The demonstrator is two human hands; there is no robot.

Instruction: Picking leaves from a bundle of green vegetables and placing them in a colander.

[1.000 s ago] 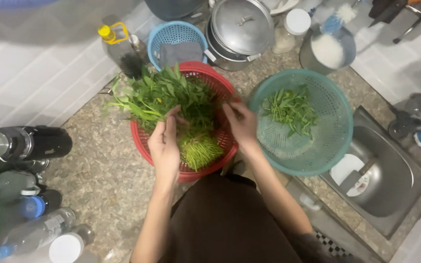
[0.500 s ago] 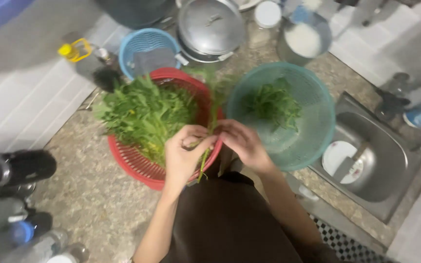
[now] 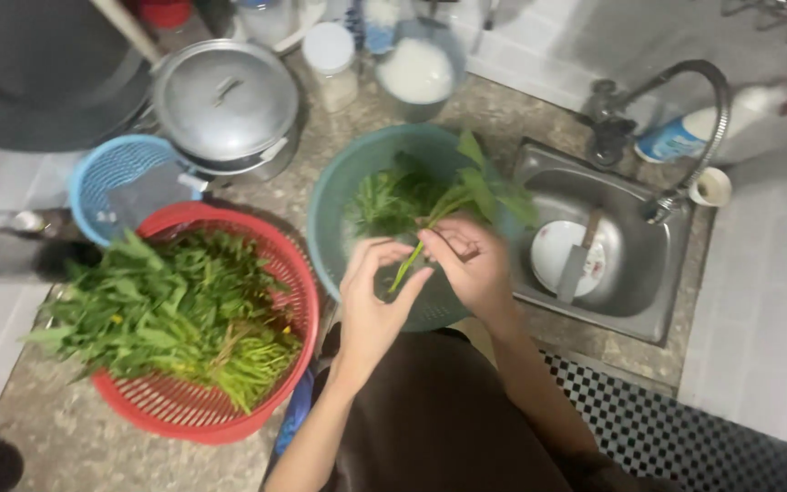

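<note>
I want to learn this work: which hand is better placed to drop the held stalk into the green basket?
Probably the right hand: it grips the green stalk higher, over the green basket; the left hand holds only the stem end.

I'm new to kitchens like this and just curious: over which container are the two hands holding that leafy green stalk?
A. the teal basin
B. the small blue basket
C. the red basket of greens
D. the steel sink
A: the left hand and right hand pinch the green stalk above the teal basin, which sits between the red basket and the sink.
</note>
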